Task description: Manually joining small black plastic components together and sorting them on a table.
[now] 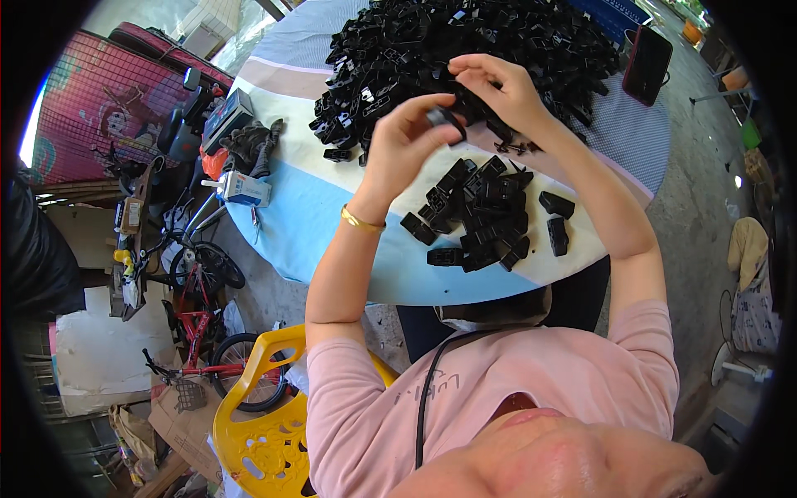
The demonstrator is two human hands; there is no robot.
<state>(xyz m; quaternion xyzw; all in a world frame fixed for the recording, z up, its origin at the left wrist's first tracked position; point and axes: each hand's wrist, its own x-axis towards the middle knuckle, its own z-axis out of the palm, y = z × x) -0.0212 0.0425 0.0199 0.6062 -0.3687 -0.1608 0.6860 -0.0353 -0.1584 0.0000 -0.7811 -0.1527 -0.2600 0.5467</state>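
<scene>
My left hand [407, 141], with a gold bracelet at the wrist, pinches a small black plastic part [448, 124], blurred, between thumb and fingers. To its right my right hand [508, 93] hovers over the near side of a large pile of black plastic parts [398, 58], its fingers stretched and slightly apart, nothing visible in them. Nearer me, below both hands, lies a smaller heap of black parts [490, 203]. A couple of single parts [557, 236] lie just right of that heap.
The round table has a striped cloth [307, 241]. At its far right a phone [647, 66] stands tilted beside a blue basket [610, 17]. Left of the table are a small box [246, 189] and a red bicycle [195, 332]. A yellow chair [266, 440] stands at my left.
</scene>
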